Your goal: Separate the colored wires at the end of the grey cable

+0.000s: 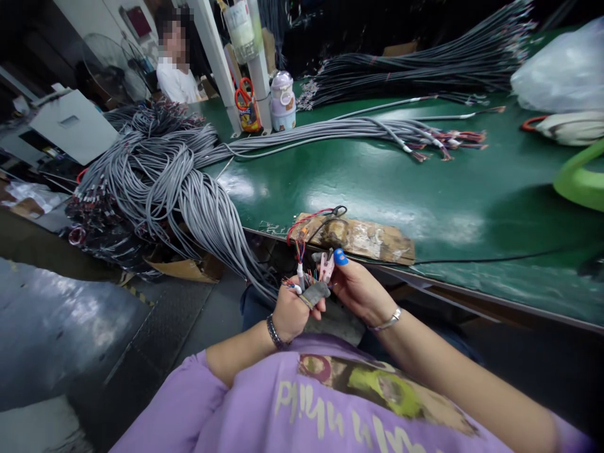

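My left hand [291,313] is closed around the ends of grey cables; one cable end [301,277] points up, with thin coloured wires fanning from its white sleeve. A grey cover [315,294] wraps a finger of this hand. Close beside it, my right hand [361,290] pinches a pale pink clip [326,268] between thumb and fingers, and a blue cover [340,257] sits on the thumb tip. Just beyond both hands, a worn wooden board [377,241] lies on the table edge, with a brownish lump and red and black leads on it. The clip's tips are too small to make out.
A large heap of grey cables [179,163] hangs over the green table's [472,207] left edge. Black cable bundles [401,75] lie at the back. A lilac cup [283,104] stands by red-handled scissors [244,94]. A person [177,78] is at the far left.
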Action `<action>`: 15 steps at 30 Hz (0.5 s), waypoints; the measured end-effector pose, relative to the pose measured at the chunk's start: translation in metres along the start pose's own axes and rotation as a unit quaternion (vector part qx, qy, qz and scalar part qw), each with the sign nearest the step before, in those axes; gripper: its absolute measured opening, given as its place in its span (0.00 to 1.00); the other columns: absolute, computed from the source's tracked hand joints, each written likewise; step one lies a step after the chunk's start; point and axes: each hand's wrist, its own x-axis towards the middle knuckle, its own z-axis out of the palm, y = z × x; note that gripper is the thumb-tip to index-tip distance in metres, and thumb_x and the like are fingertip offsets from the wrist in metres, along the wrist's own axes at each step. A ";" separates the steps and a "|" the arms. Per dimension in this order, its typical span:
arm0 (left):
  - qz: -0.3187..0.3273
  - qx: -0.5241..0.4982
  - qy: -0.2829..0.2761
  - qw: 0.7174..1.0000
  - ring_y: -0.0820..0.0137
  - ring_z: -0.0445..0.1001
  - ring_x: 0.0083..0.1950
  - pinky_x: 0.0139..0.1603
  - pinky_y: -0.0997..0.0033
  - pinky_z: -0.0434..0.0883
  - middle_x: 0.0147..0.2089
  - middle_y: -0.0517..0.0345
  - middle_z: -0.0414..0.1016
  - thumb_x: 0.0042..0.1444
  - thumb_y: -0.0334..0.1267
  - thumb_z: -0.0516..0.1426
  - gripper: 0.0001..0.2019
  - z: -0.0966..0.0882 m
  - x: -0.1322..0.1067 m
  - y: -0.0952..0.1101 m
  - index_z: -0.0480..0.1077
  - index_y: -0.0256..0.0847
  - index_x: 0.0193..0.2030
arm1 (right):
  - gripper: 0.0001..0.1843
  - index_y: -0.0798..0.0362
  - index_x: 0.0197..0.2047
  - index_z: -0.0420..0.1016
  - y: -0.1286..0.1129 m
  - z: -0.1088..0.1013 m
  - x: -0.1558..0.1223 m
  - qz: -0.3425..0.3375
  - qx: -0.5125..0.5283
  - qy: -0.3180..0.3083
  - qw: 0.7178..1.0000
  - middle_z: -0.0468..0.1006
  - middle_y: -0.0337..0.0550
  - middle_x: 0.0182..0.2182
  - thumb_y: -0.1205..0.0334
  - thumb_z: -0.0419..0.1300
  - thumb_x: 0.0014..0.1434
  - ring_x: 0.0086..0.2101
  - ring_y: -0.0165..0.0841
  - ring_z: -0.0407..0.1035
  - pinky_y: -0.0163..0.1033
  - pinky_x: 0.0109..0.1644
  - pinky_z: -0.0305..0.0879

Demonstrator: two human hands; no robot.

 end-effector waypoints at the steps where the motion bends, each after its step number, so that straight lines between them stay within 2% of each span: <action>1: -0.002 0.004 -0.002 1.000 0.80 0.63 0.15 0.14 0.80 0.59 0.18 0.62 0.69 0.47 0.57 0.63 0.23 0.000 0.000 -0.001 0.68 0.35 0.27 | 0.29 0.52 0.27 0.72 0.000 0.001 0.000 -0.002 0.011 0.010 1.000 0.74 0.42 0.25 0.31 0.63 0.46 0.28 0.33 0.66 0.41 0.37 0.64; 5: -0.009 0.006 -0.001 1.000 0.79 0.62 0.15 0.14 0.79 0.59 0.18 0.63 0.68 0.47 0.58 0.63 0.24 -0.001 0.000 -0.004 0.68 0.35 0.27 | 0.29 0.52 0.26 0.71 0.000 0.003 0.000 0.001 0.035 0.032 0.999 0.74 0.44 0.24 0.32 0.65 0.44 0.27 0.35 0.65 0.42 0.35 0.64; 9: -0.012 -0.004 0.005 1.000 0.80 0.62 0.14 0.14 0.80 0.59 0.18 0.63 0.68 0.46 0.58 0.64 0.24 -0.003 -0.002 -0.005 0.67 0.36 0.27 | 0.30 0.52 0.28 0.72 0.002 0.003 -0.003 0.026 0.054 0.010 0.998 0.73 0.42 0.24 0.30 0.62 0.46 0.26 0.33 0.64 0.40 0.33 0.64; 12: -0.015 0.006 0.004 1.000 0.79 0.63 0.15 0.15 0.79 0.60 0.19 0.62 0.69 0.46 0.58 0.64 0.24 -0.007 -0.006 -0.007 0.67 0.36 0.28 | 0.31 0.51 0.30 0.73 0.005 -0.003 -0.005 0.050 0.070 -0.007 0.996 0.72 0.41 0.25 0.28 0.59 0.48 0.26 0.31 0.64 0.38 0.32 0.64; 15: -0.025 0.013 -0.006 1.000 0.79 0.64 0.16 0.16 0.79 0.62 0.20 0.62 0.70 0.45 0.58 0.64 0.24 -0.013 -0.008 -0.013 0.69 0.35 0.29 | 0.29 0.51 0.29 0.72 0.010 -0.014 -0.007 0.058 0.063 0.012 0.996 0.73 0.41 0.26 0.30 0.58 0.50 0.27 0.31 0.65 0.38 0.34 0.65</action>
